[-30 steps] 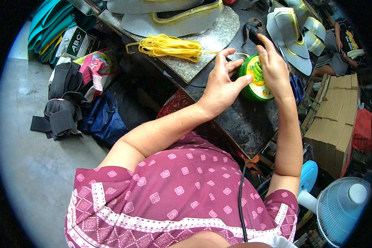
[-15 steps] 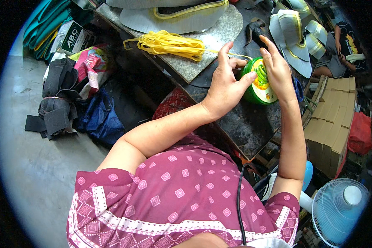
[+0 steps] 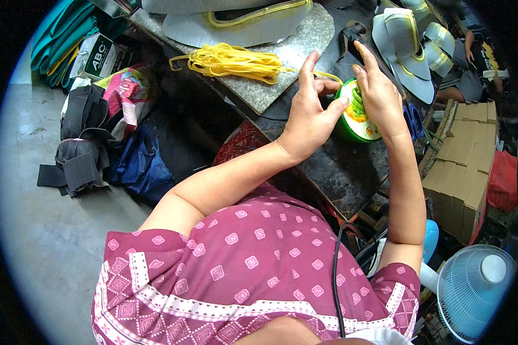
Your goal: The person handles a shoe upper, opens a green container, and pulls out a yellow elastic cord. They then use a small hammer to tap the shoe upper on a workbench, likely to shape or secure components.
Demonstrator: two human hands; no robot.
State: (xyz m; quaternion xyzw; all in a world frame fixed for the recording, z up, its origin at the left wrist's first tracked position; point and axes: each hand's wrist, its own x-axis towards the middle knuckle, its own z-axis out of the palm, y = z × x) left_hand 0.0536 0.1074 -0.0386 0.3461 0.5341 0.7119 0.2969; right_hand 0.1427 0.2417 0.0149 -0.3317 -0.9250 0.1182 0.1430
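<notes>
Just now the left hand (image 3: 307, 118)'s forefinger straightened slightly | half-curled, it pinched the green disc (image 3: 358, 121) at left | right hand (image 3: 381, 102), forefinger extended, cupped its right side | disc sat above worktop (image 3: 342, 172), right of yellow cord (image 3: 233, 61) | handling seemed little advanced

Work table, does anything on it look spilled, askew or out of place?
Nothing looks spilled. One untidy detail: the yellow cord bundle has a loose left end jutting out, apparently past the edge of the grey slab beneath it, while another strand runs toward the round green container.
</notes>
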